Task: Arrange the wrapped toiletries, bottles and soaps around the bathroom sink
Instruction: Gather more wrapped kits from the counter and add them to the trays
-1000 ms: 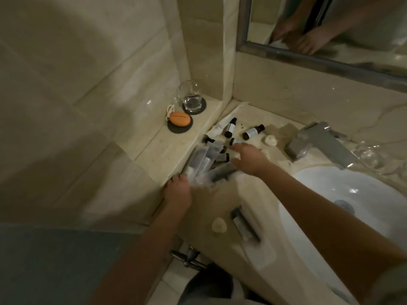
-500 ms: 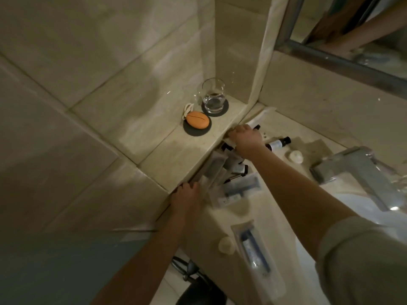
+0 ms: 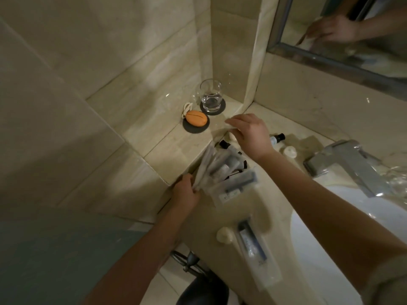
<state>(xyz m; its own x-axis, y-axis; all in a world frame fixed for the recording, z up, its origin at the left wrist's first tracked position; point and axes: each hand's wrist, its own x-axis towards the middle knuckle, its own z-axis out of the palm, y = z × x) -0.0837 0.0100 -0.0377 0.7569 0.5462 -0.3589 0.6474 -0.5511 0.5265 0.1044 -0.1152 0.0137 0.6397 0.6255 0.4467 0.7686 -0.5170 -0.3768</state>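
Note:
My left hand (image 3: 186, 193) grips the near end of a fanned stack of wrapped toiletries (image 3: 218, 167) lying against the step of the raised ledge. Beside the stack lies another clear packet (image 3: 237, 186). My right hand (image 3: 250, 133) hovers over the back corner, its fingers closed on a pale wrapped packet (image 3: 223, 128) that is blurred. A small black-capped bottle (image 3: 277, 138) and a round white soap (image 3: 289, 151) lie just right of that hand. Near the front edge sit another round soap (image 3: 224, 236) and a long wrapped packet (image 3: 253, 242).
On the raised ledge (image 3: 167, 148) an orange soap (image 3: 196, 119) rests on a dark coaster, next to a glass of water (image 3: 211, 95). The faucet (image 3: 343, 166) and white basin (image 3: 326, 221) are at the right, with crumpled plastic (image 3: 396, 179) behind. The mirror (image 3: 343, 53) hangs above.
My right hand has gone from the packet stack to the back corner and lifted the pale packet that lay there. My left hand has stayed on the stack. The view has shifted left.

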